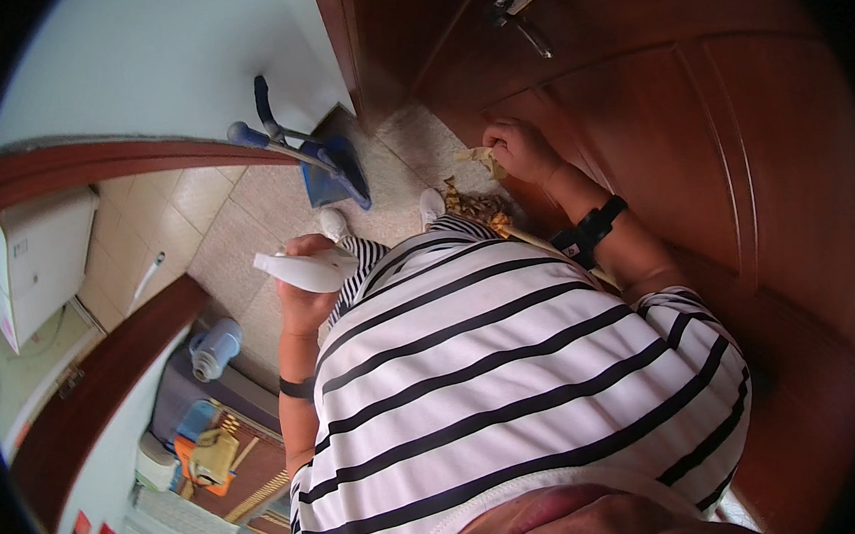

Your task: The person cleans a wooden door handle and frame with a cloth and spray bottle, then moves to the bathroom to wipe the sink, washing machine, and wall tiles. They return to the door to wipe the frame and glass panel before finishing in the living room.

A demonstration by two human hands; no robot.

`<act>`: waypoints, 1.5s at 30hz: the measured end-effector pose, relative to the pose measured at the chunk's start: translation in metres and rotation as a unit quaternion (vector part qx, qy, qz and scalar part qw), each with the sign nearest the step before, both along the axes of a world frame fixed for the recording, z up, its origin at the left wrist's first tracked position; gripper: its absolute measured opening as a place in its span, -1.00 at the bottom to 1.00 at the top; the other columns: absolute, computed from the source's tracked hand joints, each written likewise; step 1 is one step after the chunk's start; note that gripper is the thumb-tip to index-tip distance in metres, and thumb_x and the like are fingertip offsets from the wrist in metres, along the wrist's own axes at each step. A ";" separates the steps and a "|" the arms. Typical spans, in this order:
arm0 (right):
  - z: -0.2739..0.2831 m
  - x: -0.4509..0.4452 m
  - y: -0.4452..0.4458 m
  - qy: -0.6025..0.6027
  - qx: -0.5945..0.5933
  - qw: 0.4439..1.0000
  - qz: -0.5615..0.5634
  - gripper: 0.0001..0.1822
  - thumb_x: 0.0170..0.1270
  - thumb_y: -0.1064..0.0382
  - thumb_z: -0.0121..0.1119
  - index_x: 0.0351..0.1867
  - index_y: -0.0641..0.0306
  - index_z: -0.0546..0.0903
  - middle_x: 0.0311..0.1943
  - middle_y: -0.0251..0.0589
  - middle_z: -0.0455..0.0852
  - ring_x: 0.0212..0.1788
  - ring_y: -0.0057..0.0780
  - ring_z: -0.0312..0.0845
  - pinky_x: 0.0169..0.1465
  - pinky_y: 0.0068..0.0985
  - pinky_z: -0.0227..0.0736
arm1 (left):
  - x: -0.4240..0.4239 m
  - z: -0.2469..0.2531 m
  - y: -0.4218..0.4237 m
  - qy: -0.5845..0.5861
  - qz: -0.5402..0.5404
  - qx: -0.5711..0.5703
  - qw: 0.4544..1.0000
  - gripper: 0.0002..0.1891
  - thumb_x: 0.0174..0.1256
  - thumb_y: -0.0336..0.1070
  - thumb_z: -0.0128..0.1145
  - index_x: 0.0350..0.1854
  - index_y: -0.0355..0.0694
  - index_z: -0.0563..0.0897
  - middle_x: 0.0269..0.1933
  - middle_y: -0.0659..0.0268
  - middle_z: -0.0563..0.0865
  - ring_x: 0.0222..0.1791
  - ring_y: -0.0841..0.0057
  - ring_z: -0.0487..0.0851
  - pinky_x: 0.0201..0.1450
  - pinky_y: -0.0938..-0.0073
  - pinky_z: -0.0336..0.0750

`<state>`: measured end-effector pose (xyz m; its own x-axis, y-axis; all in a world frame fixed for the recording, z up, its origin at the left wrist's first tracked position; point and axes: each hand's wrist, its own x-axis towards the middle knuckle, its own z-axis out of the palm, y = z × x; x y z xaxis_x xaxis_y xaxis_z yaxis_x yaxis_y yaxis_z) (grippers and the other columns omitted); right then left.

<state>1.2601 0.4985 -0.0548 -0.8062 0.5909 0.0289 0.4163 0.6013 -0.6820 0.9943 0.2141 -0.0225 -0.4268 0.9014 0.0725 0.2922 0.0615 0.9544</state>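
My left hand (pixel 304 289), at the left of the head view, is closed around a white plastic bottle (pixel 306 271). At the right, beside the door, my right hand (pixel 519 147) pinches a pale yellowish piece of cloth or paper (pixel 485 159) that hangs from the fingers. Below that hand, close to my right shoe, lies a brownish, tufted bundle (pixel 475 207) on the tiled floor; it may be the head of a mop, and a light stick runs from it past my right forearm. My body hides part of it.
A wooden door (pixel 647 129) with a metal handle (pixel 529 11) stands at the right. A blue dustpan (pixel 330 170) with long-handled tools rests near the wall corner. A light-blue plastic jug (pixel 216 350) is on the floor by the left doorway. A white appliance (pixel 45 254) stands beyond it.
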 end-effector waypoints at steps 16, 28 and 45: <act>0.011 -0.104 -0.126 0.002 -0.173 0.982 -0.072 -0.78 0.01 0.35 0.13 -0.24 0.25 0.59 -0.35 -0.10 0.66 -0.30 -0.27 0.62 -0.19 -0.40 0.49 | -0.131 -0.001 0.034 0.094 -0.349 0.027 0.932 -0.65 -0.31 -0.45 0.36 -0.35 -0.31 0.57 -0.26 0.10 0.66 -0.26 0.16 0.61 -0.17 0.28 0.49; -0.009 -0.059 -0.148 -0.037 -0.120 0.961 -0.245 -0.77 0.07 0.33 0.20 -0.20 0.24 0.65 -0.35 -0.03 0.70 -0.27 -0.21 0.65 -0.17 -0.38 0.50 | -0.155 -0.013 0.037 0.017 -0.364 -0.041 0.931 -0.70 -0.32 -0.43 0.38 -0.42 -0.25 0.60 -0.25 0.14 0.69 -0.23 0.18 0.64 -0.17 0.30 0.52; 0.025 -0.033 0.064 0.188 0.075 0.863 -0.464 -0.71 0.18 0.36 0.20 -0.03 0.18 0.65 -0.18 -0.08 0.73 -0.18 -0.22 0.65 -0.06 -0.46 0.50 | -0.138 -0.053 0.034 -0.382 -0.122 -0.267 0.876 -0.73 -0.06 -0.39 0.34 -0.28 -0.25 0.57 -0.30 0.34 0.59 -0.29 0.55 0.56 -0.27 0.53 0.47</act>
<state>1.2272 0.5626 -0.0302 0.0937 0.9437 0.3172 0.5322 0.2218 -0.8170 0.8559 0.2484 -0.0759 0.0433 0.7915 -0.6097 -0.3533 0.5830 0.7317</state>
